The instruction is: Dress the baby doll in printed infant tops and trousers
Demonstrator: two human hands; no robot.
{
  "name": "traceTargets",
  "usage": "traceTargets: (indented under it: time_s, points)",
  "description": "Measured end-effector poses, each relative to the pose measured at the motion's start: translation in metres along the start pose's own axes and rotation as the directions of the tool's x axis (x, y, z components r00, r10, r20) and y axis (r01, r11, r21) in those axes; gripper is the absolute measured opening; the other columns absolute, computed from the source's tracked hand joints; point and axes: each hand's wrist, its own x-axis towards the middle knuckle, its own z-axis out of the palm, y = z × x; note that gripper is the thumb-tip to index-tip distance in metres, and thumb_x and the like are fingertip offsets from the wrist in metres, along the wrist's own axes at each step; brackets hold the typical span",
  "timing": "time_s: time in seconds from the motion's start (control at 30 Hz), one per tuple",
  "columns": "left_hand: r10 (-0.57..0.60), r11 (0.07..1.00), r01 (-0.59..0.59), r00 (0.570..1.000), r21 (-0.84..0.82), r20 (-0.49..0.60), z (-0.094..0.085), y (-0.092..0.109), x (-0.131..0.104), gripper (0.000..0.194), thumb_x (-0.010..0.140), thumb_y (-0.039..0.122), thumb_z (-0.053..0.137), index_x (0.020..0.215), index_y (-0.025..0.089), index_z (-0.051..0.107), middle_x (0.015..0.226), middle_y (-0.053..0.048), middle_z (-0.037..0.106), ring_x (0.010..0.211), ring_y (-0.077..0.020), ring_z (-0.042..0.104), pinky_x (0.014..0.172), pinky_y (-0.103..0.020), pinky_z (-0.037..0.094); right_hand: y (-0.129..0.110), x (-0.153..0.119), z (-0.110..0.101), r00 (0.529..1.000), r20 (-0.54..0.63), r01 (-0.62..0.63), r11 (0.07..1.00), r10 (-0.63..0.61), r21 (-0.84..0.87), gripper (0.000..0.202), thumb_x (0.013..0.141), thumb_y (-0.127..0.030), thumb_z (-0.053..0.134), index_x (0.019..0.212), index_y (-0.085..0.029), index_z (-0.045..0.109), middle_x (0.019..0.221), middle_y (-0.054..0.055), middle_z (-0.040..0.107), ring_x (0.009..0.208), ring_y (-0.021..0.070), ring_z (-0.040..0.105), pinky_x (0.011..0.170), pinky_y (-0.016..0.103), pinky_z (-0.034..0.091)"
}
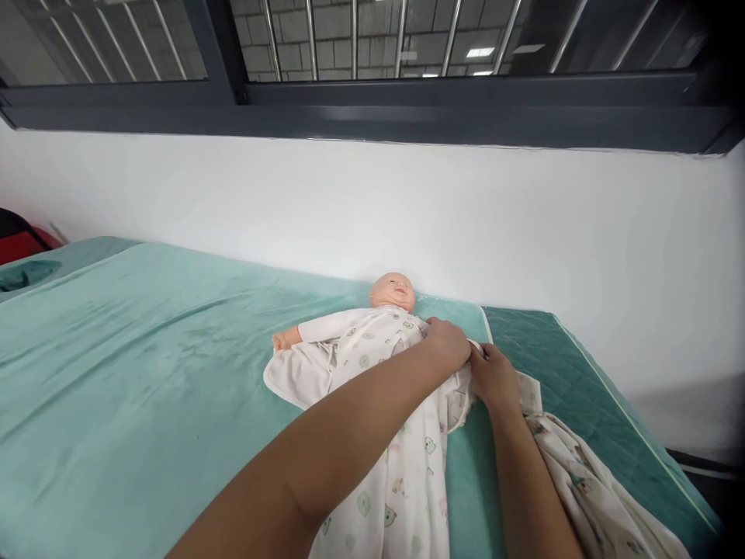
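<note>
A baby doll [393,292] lies on its back, its head near the wall. It wears a white baby gown [366,361] with small printed animals, spread over its body and reaching past the bottom edge. The doll's arm at image left sticks out of a sleeve, its hand showing. My left hand [449,343] reaches across the gown to the other sleeve, its fingers closed on the cloth by the doll's shoulder. Right beside it, my right hand [494,376] pinches the end of that same sleeve. The doll's other arm is hidden by cloth and my hands.
Light green sheet [145,373] covers the bed, with a darker green quilted pad [535,349] at the right. A crumpled printed cloth [599,481] lies beside my right forearm. Behind stands a white wall [261,202] below a dark-framed barred window [407,109].
</note>
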Motion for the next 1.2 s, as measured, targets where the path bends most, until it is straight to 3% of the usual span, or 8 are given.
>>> traceTargets:
  time_s: [0.23, 0.43, 0.67, 0.8, 1.0, 1.1, 1.2]
  points:
    - [0.013, 0.999, -0.01, 0.997, 0.035, -0.073, 0.005, -0.002, -0.003, 0.041, 0.086, 0.024, 0.057, 0.126, 0.014, 0.061, 0.13, -0.02, 0.057, 0.118, -0.0348, 0.054, 0.094, -0.053, 0.041, 0.004, 0.002, -0.001, 1.0, 0.014, 0.01, 0.996, -0.011, 0.092, 0.049, 0.086, -0.058, 0.038, 0.092, -0.02, 0.068, 0.099, 0.014, 0.072, 0.092, 0.0286, 0.062, 0.072, 0.033, 0.039]
    - [0.039, 0.996, -0.03, 0.994, 0.088, -0.102, -0.012, -0.012, -0.017, 0.038, 0.088, 0.02, 0.052, 0.125, 0.012, 0.06, 0.13, -0.02, 0.056, 0.118, -0.0344, 0.054, 0.09, -0.052, 0.043, 0.006, 0.001, -0.006, 0.999, -0.031, 0.048, 0.981, -0.043, 0.19, 0.043, 0.085, -0.053, 0.039, 0.086, -0.019, 0.065, 0.089, 0.011, 0.069, 0.082, 0.0251, 0.059, 0.068, 0.031, 0.038]
    - [0.064, 0.993, -0.052, 0.991, 0.109, -0.117, -0.034, -0.035, -0.035, 0.035, 0.087, 0.016, 0.053, 0.121, 0.014, 0.06, 0.124, -0.018, 0.061, 0.114, -0.0313, 0.057, 0.086, -0.045, 0.048, 0.013, 0.003, -0.009, 0.998, -0.064, 0.014, 0.96, 0.004, 0.279, 0.046, 0.082, -0.055, 0.043, 0.099, -0.019, 0.067, 0.093, 0.01, 0.071, 0.082, 0.0246, 0.061, 0.067, 0.03, 0.04]
    - [0.066, 0.991, -0.055, 0.994, 0.118, -0.092, -0.04, -0.046, -0.046, 0.034, 0.084, 0.012, 0.055, 0.117, 0.013, 0.058, 0.113, -0.017, 0.067, 0.101, -0.0289, 0.065, 0.079, -0.04, 0.05, 0.014, 0.003, -0.011, 0.995, -0.097, 0.033, 0.942, -0.001, 0.334, 0.048, 0.078, -0.054, 0.045, 0.096, -0.017, 0.069, 0.091, 0.011, 0.072, 0.079, 0.0238, 0.061, 0.068, 0.031, 0.042]
    - [0.077, 0.986, -0.06, 0.991, 0.153, -0.105, -0.042, -0.055, -0.054, 0.04, 0.083, 0.012, 0.056, 0.122, 0.013, 0.053, 0.114, -0.016, 0.067, 0.101, -0.0283, 0.066, 0.076, -0.037, 0.05, 0.017, 0.004, -0.013, 0.996, -0.087, 0.014, 0.894, 0.028, 0.448, 0.048, 0.073, -0.05, 0.053, 0.096, -0.012, 0.071, 0.085, 0.012, 0.072, 0.077, 0.0245, 0.061, 0.063, 0.031, 0.043]
    - [0.082, 0.991, -0.068, 0.99, 0.119, -0.116, -0.041, -0.054, -0.053, 0.039, 0.084, 0.014, 0.055, 0.122, 0.013, 0.052, 0.112, -0.016, 0.067, 0.1, -0.0282, 0.066, 0.076, -0.037, 0.051, 0.015, 0.002, -0.016, 0.995, -0.036, -0.047, 0.779, 0.088, 0.625, 0.044, 0.067, -0.044, 0.064, 0.099, -0.014, 0.07, 0.088, 0.011, 0.073, 0.076, 0.0238, 0.063, 0.061, 0.03, 0.045]
    - [0.064, 0.997, -0.059, 0.993, 0.058, -0.098, -0.036, -0.047, -0.048, 0.038, 0.085, 0.018, 0.056, 0.123, 0.013, 0.052, 0.111, -0.016, 0.068, 0.1, -0.0283, 0.067, 0.077, -0.039, 0.051, 0.016, 0.001, -0.02, 0.998, -0.006, -0.026, 0.473, 0.066, 0.881, 0.05, 0.058, -0.031, 0.072, 0.106, -0.019, 0.067, 0.103, 0.009, 0.071, 0.084, 0.0231, 0.067, 0.067, 0.032, 0.05]
